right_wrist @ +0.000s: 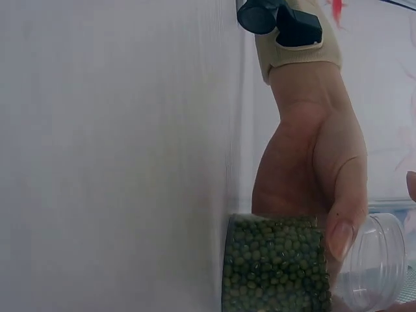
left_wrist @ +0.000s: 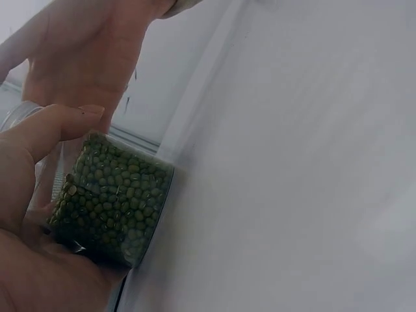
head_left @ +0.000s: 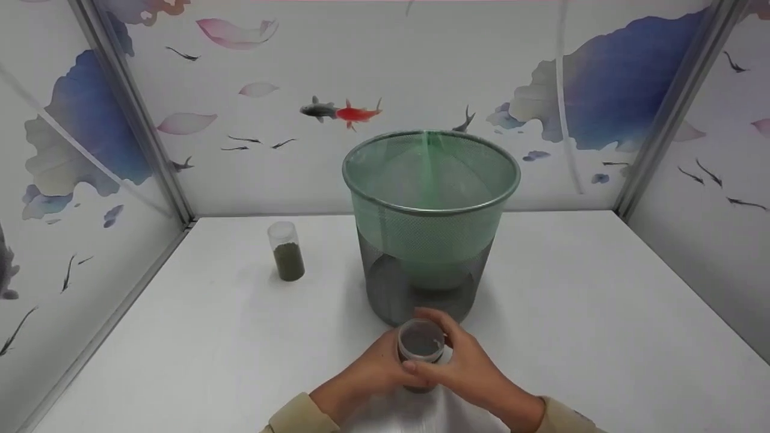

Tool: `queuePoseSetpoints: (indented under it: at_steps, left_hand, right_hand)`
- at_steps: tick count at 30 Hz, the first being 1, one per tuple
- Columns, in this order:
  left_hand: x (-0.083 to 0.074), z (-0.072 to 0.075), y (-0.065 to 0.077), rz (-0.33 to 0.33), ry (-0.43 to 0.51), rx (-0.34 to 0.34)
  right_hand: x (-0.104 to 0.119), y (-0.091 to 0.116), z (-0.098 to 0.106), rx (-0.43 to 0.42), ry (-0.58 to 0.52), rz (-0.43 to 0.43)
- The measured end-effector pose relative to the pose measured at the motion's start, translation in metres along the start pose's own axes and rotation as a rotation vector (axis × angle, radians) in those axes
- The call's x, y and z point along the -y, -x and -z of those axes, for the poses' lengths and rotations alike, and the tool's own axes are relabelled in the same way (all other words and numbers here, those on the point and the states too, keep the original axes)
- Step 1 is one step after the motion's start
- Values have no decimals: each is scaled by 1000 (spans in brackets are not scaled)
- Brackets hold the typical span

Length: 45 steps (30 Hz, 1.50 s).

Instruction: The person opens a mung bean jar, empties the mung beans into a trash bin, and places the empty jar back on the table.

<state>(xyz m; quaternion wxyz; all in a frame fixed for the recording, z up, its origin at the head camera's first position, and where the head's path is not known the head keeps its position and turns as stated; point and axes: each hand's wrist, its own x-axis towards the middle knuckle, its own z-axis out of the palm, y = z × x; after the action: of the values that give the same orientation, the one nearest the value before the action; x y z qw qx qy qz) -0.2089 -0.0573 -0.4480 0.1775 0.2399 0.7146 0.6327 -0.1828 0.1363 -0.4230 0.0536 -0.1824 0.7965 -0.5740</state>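
A clear jar of mung beans [right_wrist: 276, 263] stands upright at the near middle of the table, in both hands. My left hand [head_left: 376, 367] grips its lower body, the thumb laid across the side, as the right wrist view shows. Around the jar's clear top [right_wrist: 380, 263] my right hand [head_left: 472, 364] has its fingers and thumb curled. Green beans fill the lower part of the jar in both wrist views. A second clear jar [head_left: 290, 261], partly filled with green contents, stands apart, farther back and to the left.
A grey mesh wastebasket [head_left: 385, 288] with a green liner [head_left: 439, 240] inside stands just beyond the hands. The white table [head_left: 577, 313] is bounded by printed panels [head_left: 385, 54] at the back and both sides. Metal posts [head_left: 674, 114] mark the back corners.
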Motion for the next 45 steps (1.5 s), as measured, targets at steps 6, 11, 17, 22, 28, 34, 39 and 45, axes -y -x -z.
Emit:
queuePoseSetpoints:
  at_steps: [6, 11, 17, 22, 28, 34, 39, 45]
  left_hand:
    - [0, 0, 0, 27, -19, -4]
    - [1, -1, 0, 53, -48, -15]
    - [2, 0, 0, 65, -80, -24]
    - [1, 0, -1, 79, -85, -32]
    - [0, -2, 0, 40, -88, -15]
    - [0, -2, 0, 51, -91, -29]
    - [1, 0, -1, 48, -95, -27]
    - [2, 0, -1, 49, -109, -32]
  right_hand:
    - [-3, -4, -6, 1, -71, -77]
    - [-6, -6, -15, -70, -88, -112]
    - [-7, -9, -26, -149, -68, -141]
    - [-9, -9, -28, -179, -48, -130]
    - [-10, -9, -27, -186, -44, -122]
    - [-9, -10, -25, -167, -40, -125]
    - [-9, -11, -23, -148, -39, -109]
    - [-12, -13, -22, -127, -57, -75]
